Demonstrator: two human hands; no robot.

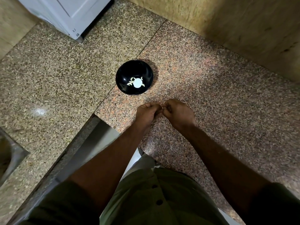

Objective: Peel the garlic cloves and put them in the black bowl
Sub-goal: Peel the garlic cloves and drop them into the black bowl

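— Garlic cloves [131, 82], peeled and pale, lie in the bottom of the black bowl [125, 73], ringed round a bright white glare spot. We count a handful, no more exactly than that.

— And the clove being worked?

— We see only a small pinkish-tan sliver [161, 103] poking up where the two hands meet, just on the near side of the bowl. Whether that is skin or clove, we cannot tell.

— How do the hands sit?

— Both reach forward from our body, forearms converging into a narrow V. Our left hand [148, 112] has its back turned up and its fingers curled inward, tips pinching at the sliver. Our right hand [178, 113] mirrors it, knuckles up, fingers [166, 106] bent and pressed against the same spot. The fingertips of the two hands touch each other; none are spread.

— Are they above the bowl?

— No, they are held over the worktop [211, 88], near the bowl's closest rim but apart from it.

— What lies around?

— The bowl stands on speckled granite, close to a seam between two slabs. A white appliance [69, 15] sits at the far left corner, a tan wall [243, 26] runs behind on the right, and a sink edge [9, 153] shows at the left. Below, an olive buttoned shirt [154, 200].
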